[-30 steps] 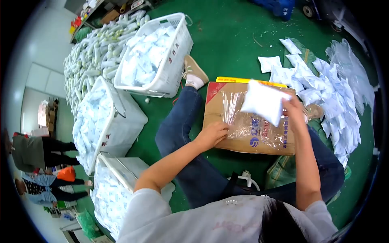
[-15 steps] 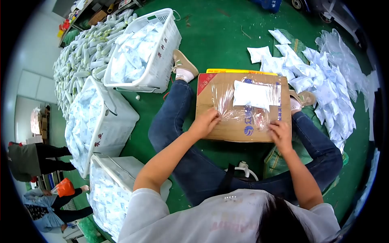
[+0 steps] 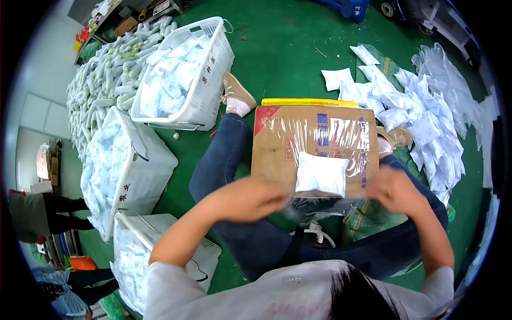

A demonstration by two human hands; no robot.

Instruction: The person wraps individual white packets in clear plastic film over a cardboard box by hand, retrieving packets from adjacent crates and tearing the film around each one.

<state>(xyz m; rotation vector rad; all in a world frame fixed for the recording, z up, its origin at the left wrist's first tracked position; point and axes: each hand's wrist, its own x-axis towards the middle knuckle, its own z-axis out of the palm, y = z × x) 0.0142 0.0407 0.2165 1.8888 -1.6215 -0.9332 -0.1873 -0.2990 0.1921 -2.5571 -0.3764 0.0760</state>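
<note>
A cardboard box [image 3: 271,149] with blue and red print stands between my legs, with something yellow [image 3: 309,103] along its far edge. Shiny clear plastic film [image 3: 341,128] stretches over its top. A white pillow-shaped packet [image 3: 321,175] lies at the box's near edge; I cannot tell whether it is on the film or inside it. At the near left corner, my left hand [image 3: 253,197] is closed on the film's edge, smeared by motion. My right hand [image 3: 399,191], also blurred, is closed at the near right, with film trailing between both hands.
White baskets [image 3: 216,69] full of packets stand at my left, before a heap of wrapped, elongated pale green items [image 3: 109,80]. Loose white packets [image 3: 426,125] and a plastic bag [image 3: 448,80] lie at right. Two people [image 3: 69,285] stand far left.
Both hands have drawn back toward my body with the film and spread slightly apart. The white packet has slid from the box's far part to its near edge, uncovering printed characters.
</note>
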